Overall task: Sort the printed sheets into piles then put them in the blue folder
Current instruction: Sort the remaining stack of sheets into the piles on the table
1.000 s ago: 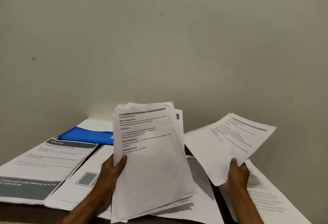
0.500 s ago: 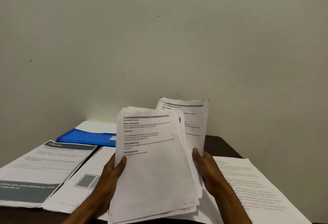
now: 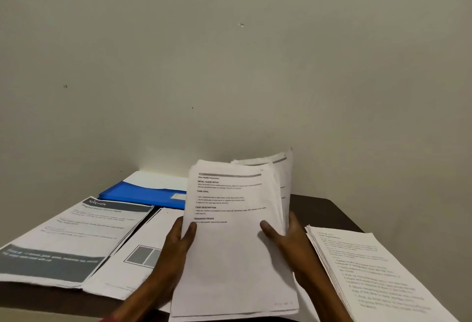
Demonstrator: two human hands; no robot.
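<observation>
A stack of printed sheets (image 3: 235, 258) is held upright above the dark table, its top page headed with black text. My left hand (image 3: 176, 247) grips the stack's left edge, thumb across the front. My right hand (image 3: 283, 238) grips the right edge, thumb on the front page; a few sheets (image 3: 283, 176) behind fan out to the right. The blue folder (image 3: 143, 194) lies at the back left against the wall, partly hidden by the stack.
A pile with a dark "Kitchen" header (image 3: 71, 237) lies at the left. Beside it is a pile showing a grey box (image 3: 138, 250). A text pile (image 3: 370, 270) sits at the right. The dark table (image 3: 321, 209) meets a plain wall.
My right hand brought its single sheet from the right back onto the stack, then shifted to grip the stack's right edge. The left hand kept its hold.
</observation>
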